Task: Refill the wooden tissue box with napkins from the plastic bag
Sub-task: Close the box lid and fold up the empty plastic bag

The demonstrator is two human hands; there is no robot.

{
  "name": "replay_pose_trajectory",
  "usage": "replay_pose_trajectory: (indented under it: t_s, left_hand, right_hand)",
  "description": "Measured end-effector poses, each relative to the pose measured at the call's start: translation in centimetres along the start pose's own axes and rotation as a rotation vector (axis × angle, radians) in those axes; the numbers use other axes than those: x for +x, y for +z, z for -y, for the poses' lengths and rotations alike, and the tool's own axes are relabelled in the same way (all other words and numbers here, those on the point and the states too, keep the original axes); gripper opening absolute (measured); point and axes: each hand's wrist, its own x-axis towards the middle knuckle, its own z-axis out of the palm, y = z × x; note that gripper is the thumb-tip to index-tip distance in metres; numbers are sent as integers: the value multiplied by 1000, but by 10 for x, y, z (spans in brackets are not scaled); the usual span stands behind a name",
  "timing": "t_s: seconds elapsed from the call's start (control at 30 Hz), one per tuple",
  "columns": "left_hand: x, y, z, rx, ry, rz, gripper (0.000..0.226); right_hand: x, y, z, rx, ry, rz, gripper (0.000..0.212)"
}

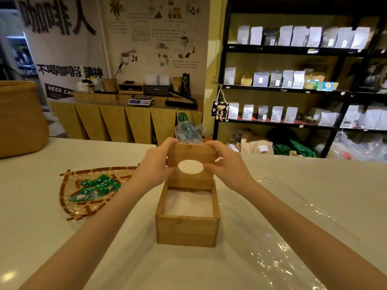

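- The wooden tissue box [187,229] stands upright on the desk [37,227], directly in front of the person and between the two forearms. This central position gives both hands equal reach.
- The box is open at the top. A flat white stack of napkins [187,204] lies inside, its top well below the rim.
- The lid [191,166], a wooden panel with an oval dispensing hole, is held near-vertical above the rear wall of the box. Its lower edge sits at or just inside that rear wall; whether it touches cannot be determined.
- The left hand [156,164] is clamped on the left edge of the lid, thumb on the near face beside the hole and fingers curled over the top corner.
- The right hand [227,164] is clamped on the right edge in a mirrored grip. The two hands are apart, one per side, which keeps the panel level and square to the box.
- Judgement: the lid is tilted clear so that the opening remains accessible, or so that it can be aligned for seating.
- The plastic bag [293,206], clear and flattened, lies on the desk to the right of the box, within reach of the right hand. It appears empty.
- A woven tray [69,206] holding green packets [97,186] sits to the left, well apart from the box, and does not obstruct the work area.
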Motion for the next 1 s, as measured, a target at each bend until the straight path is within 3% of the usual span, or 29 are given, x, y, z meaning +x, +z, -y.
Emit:
replay_pose_trajectory:
  t_s: [0.13, 0.23, 0.33, 0.43, 0.67, 0.77, 0.87, 0.93, 1.0]
  left_hand:
    - [-26, 1, 0, -51, 69, -92, 40]
    - [-54, -3, 4, -126, 135, -78, 26]
    - [-83, 4, 14, -155, 161, -13, 39]
    - [-100, 20, 28, -109, 176, 26, 57]
    - [-109, 37, 34, -37, 201, -33, 60]
    - [-115, 42, 9, 94, 350, -134, 52]
    - [-124, 59, -30, 19, 479, -142, 49]
    - [-130, 76, -57, -69, 441, -47, 59]
    - [-131, 92, -85, -106, 251, 215, 72]
  right_hand:
    - [-21, 4, 1, -25, -98, -91, 39]
    - [-45, 3, 1, -43, -225, -69, 29]
    - [-75, 7, -10, -225, -350, 7, 42]
    - [-97, 15, -25, -391, -428, 64, 39]
    - [-111, 24, -31, -411, -354, 119, 42]
    - [-112, 14, -34, -366, -303, 117, 53]
    - [-113, -16, -44, -295, -145, 50, 57]
    - [-113, -43, -56, -257, 19, -21, 54]
    - [-116, -69, -72, -244, 161, -109, 51]
